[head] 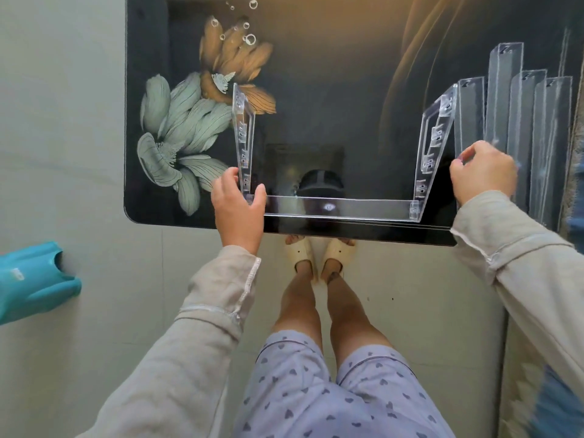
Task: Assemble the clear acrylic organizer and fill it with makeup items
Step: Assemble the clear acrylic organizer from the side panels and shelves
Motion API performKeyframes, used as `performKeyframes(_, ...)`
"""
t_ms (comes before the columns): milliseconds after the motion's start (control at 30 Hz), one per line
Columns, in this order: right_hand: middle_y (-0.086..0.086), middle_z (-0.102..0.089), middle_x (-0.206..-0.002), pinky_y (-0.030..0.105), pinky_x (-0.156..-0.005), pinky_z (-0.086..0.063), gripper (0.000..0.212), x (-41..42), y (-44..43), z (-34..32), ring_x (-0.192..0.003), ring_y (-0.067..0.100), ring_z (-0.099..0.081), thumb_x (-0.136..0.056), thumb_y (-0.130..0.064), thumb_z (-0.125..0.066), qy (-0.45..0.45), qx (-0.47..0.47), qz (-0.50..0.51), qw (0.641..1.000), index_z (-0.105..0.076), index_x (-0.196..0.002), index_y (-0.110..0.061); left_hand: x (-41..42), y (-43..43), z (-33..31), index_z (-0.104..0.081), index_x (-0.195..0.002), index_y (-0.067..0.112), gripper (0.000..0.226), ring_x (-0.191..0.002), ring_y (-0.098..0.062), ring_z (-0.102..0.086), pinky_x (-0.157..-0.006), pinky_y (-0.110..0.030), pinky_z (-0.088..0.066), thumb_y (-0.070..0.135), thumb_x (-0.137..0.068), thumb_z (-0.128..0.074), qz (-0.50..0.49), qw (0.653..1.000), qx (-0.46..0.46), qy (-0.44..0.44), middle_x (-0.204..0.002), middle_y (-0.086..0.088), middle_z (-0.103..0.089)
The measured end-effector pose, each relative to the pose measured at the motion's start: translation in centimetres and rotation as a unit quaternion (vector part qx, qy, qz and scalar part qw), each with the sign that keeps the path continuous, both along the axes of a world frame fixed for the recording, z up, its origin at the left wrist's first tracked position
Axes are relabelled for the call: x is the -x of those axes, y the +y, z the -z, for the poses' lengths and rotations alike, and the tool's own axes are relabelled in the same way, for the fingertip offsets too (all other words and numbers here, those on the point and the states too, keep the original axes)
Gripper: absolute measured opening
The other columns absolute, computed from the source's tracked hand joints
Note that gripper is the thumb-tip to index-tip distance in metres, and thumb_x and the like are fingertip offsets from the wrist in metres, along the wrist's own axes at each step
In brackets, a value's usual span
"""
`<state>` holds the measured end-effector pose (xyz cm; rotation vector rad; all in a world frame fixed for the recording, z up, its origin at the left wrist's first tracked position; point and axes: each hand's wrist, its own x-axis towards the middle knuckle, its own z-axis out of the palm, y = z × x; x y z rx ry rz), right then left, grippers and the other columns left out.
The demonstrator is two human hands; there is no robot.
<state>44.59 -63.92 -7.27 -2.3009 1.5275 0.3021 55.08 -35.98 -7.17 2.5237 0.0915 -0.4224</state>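
A clear acrylic frame stands near the front edge of the black glass table (316,90): a long front panel (338,208) joins a left side panel (243,134) and a right side panel (434,143), both slotted. My left hand (238,205) grips the frame's lower left corner, thumb inside and fingers outside. My right hand (483,172) is curled around the near end of a loose acrylic strip (471,112), just right of the right side panel. Several more clear strips (537,121) lie side by side to the right.
The table top carries a printed flower pattern (189,121) on its left half. A teal object (34,279) lies on the tiled floor at the left. My legs and sandals (319,252) are below the table's front edge. A patterned fabric edge (578,128) sits far right.
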Motion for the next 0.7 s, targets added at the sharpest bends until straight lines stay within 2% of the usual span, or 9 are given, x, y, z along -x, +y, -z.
performKeyframes(167,0.021,-0.069,-0.099,0.031,-0.078,-0.047,0.024,0.4,0.9,-1.6,-0.093,0.035,-0.061,-0.087,-0.016,-0.048,-0.114,0.057,0.018,0.992,-0.066,-0.096,-0.002,-0.4,-0.9,0.8,-0.050,-0.116,0.004,0.026,-0.104,-0.032,-0.052,-0.076,-0.030,-0.035,0.007,-0.092,-0.040,-0.001,0.998,-0.029,0.052,-0.114,-0.017,-0.056)
performKeyframes(267,0.009,-0.063,-0.086,0.028,-0.074,-0.041,0.029,0.9,1.1,-3.4,-0.075,0.019,-0.055,-0.084,-0.021,-0.048,-0.234,0.095,0.041,0.967,-0.064,-0.091,0.001,-0.6,-1.3,0.7,-0.052,-0.113,0.005,0.024,-0.098,-0.032,-0.054,-0.072,-0.029,-0.033,0.007,-0.094,-0.038,0.010,0.998,-0.038,0.056,-0.109,-0.017,-0.058)
performKeyframes(333,0.006,-0.050,-0.088,0.031,-0.084,-0.041,0.027,1.4,1.1,-4.8,-0.085,0.024,-0.054,-0.085,-0.027,-0.048,-0.292,0.106,0.028,0.950,-0.062,-0.085,-0.005,-0.5,-1.4,0.5,-0.054,-0.111,0.006,0.022,-0.093,-0.030,-0.054,-0.071,-0.029,-0.033,0.009,-0.094,-0.039,0.024,0.997,-0.036,0.058,-0.107,-0.016,-0.059)
performKeyframes(400,0.017,-0.054,-0.102,0.036,-0.094,-0.041,0.020,1.9,1.4,-6.1,-0.102,0.032,-0.054,-0.089,-0.040,-0.045,-0.310,0.108,-0.004,0.945,-0.055,-0.078,-0.027,-0.3,-1.5,0.4,-0.055,-0.111,0.007,0.023,-0.093,-0.029,-0.054,-0.071,-0.028,-0.033,0.010,-0.095,-0.039,0.032,0.997,-0.030,0.062,-0.107,-0.015,-0.061)
performKeyframes(467,0.028,-0.054,-0.112,0.033,-0.098,-0.041,0.037,2.2,2.3,-7.3,-0.110,0.035,-0.052,-0.092,-0.049,-0.039,-0.319,0.092,-0.035,0.943,-0.056,-0.082,-0.017,-0.3,-1.5,0.4,-0.056,-0.111,0.008,0.023,-0.095,-0.030,-0.055,-0.072,-0.028,-0.033,0.011,-0.094,-0.040,0.034,0.997,-0.025,0.066,-0.107,-0.014,-0.062)
performKeyframes(500,0.031,-0.052,-0.114,0.027,-0.100,-0.038,0.043,2.1,2.9,-7.8,-0.113,0.036,-0.050,-0.093,-0.045,-0.040,-0.333,0.093,-0.063,0.936,-0.056,-0.085,-0.005,-0.3,-1.4,0.3,-0.056,-0.112,0.009,0.024,-0.096,-0.030,-0.056,-0.072,-0.028,-0.034,0.011,-0.094,-0.040,0.033,0.997,-0.021,0.069,-0.107,-0.014,-0.063)
performKeyframes(567,0.027,-0.053,-0.110,0.017,-0.101,-0.032,0.032,1.1,4.3,-8.7,-0.110,0.034,-0.049,-0.094,-0.023,-0.047,-0.364,0.117,-0.127,0.915,-0.055,-0.083,0.006,-0.4,-1.3,0.2,-0.057,-0.113,0.011,0.025,-0.096,-0.030,-0.058,-0.074,-0.029,-0.038,0.011,-0.093,-0.042,0.032,0.996,-0.008,0.077,-0.108,-0.012,-0.064)
performKeyframes(633,0.003,-0.045,-0.105,0.006,-0.100,-0.025,0.020,0.0,6.0,-8.9,-0.108,0.012,-0.044,-0.089,-0.005,-0.052,-0.398,0.126,-0.206,0.885,-0.058,-0.077,0.009,-0.5,-1.0,0.0,-0.057,-0.114,0.014,0.026,-0.096,-0.029,-0.060,-0.075,-0.030,-0.040,0.012,-0.092,-0.044,0.034,0.996,-0.005,0.082,-0.108,-0.009,-0.066)
performKeyframes(700,-0.007,-0.033,-0.104,-0.002,-0.095,-0.024,0.012,-1.1,7.4,-8.5,-0.103,-0.008,-0.038,-0.085,0.003,-0.055,-0.409,0.081,-0.274,0.867,-0.060,-0.075,0.009,-0.5,-0.7,-0.1,-0.058,-0.113,0.017,0.025,-0.094,-0.027,-0.061,-0.073,-0.029,-0.039,0.013,-0.090,-0.047,0.039,0.996,-0.010,0.081,-0.106,-0.007,-0.068)
